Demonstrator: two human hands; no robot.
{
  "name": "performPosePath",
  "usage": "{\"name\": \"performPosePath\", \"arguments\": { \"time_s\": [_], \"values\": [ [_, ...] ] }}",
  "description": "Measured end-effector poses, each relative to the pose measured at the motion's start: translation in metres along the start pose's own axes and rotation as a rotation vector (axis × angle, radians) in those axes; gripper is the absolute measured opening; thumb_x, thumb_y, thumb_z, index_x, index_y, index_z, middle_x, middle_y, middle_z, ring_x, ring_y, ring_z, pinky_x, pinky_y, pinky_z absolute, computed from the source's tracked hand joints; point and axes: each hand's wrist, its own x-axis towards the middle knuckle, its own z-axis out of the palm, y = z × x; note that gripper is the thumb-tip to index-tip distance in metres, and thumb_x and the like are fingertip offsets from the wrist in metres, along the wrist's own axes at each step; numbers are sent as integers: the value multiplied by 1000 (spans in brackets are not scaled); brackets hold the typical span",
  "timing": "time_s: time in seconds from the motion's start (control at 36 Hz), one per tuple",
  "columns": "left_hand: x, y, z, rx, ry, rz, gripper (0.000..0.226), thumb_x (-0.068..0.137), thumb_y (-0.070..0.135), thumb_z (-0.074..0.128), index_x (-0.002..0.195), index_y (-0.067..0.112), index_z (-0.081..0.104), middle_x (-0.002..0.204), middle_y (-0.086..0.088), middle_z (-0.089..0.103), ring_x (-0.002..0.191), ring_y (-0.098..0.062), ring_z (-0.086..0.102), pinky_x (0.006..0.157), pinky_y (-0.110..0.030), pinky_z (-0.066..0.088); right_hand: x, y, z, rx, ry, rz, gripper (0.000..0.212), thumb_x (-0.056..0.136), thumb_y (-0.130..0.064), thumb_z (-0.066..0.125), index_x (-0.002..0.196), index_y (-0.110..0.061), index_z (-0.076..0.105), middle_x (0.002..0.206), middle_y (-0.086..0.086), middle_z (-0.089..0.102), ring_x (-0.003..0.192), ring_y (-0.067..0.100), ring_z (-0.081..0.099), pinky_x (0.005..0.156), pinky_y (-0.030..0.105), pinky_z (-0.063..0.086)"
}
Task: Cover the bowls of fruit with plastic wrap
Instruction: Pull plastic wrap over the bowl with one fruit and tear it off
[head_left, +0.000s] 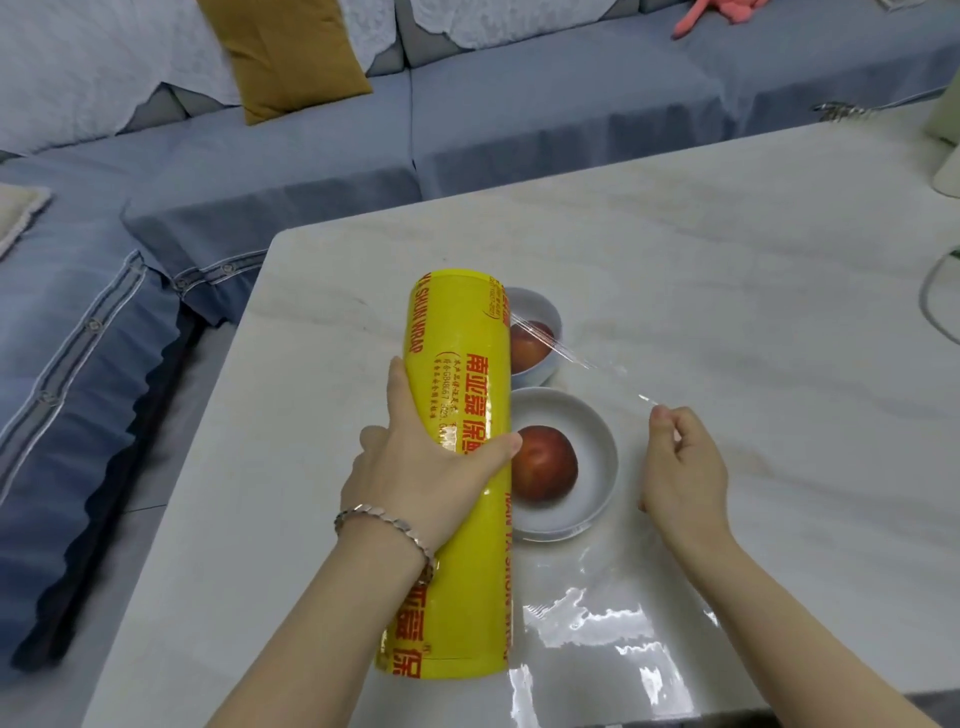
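Your left hand (415, 467) grips the yellow, red-lettered wrap roll (457, 467) left of two white bowls (597, 467); your right hand (680, 467) pinches the clear, glossy film (587, 623) stretched over their red fruit (545, 462).

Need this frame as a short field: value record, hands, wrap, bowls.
left hand: grips yellow plastic wrap roll
right hand: pinches edge of pulled-out film
near bowl: one red fruit, under the stretched film
far bowl: one red fruit, partly behind roll
surface: white marble table
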Motion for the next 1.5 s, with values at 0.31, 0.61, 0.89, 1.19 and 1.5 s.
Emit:
{"name": "performPosePath", "arguments": {
  "time_s": [0.31,0.61,0.89,1.19,1.5],
  "values": [
    [-1,8,1,73,3,-26,115,62,70,63,142,39,-14,129,-13,43,109,-35,52,89,-46,46,1,35,30,86,-105,200,38,92,-34,42,62,-11,37,62,7,40,61,21,38,63,33,34],
    [1,10,4,63,-16,-37,113,62,75,59,142,38,-12,131,-12,44,110,-35,52,91,-47,47,2,43,22,29,-122,233,22,83,-29,60,71,-16,47,58,3,55,41,14,53,57,33,47],
    [3,-8,-3,-159,-90,-37,91,61,77,33,140,47,-2,127,-7,51,94,-29,62,88,-50,51,-3,11,9,51,-415,-19,50,97,-36,36,49,-25,44,46,-10,45,54,14,40,61,29,35],
    [15,-19,-15,-519,-252,-165,86,47,49,73,122,14,51,99,-4,70,82,-22,69,76,-40,56,-6,2,4,109,-548,19,27,95,-26,46,73,-24,62,44,-11,51,44,5,44,51,23,42],
    [-3,-36,-8,-520,-152,-112,94,50,46,83,124,29,28,98,2,64,78,-19,68,67,-35,55,-17,9,-24,27,-630,-12,42,96,-23,44,54,-18,44,50,-7,35,47,13,38,49,22,35]
  ]
}}
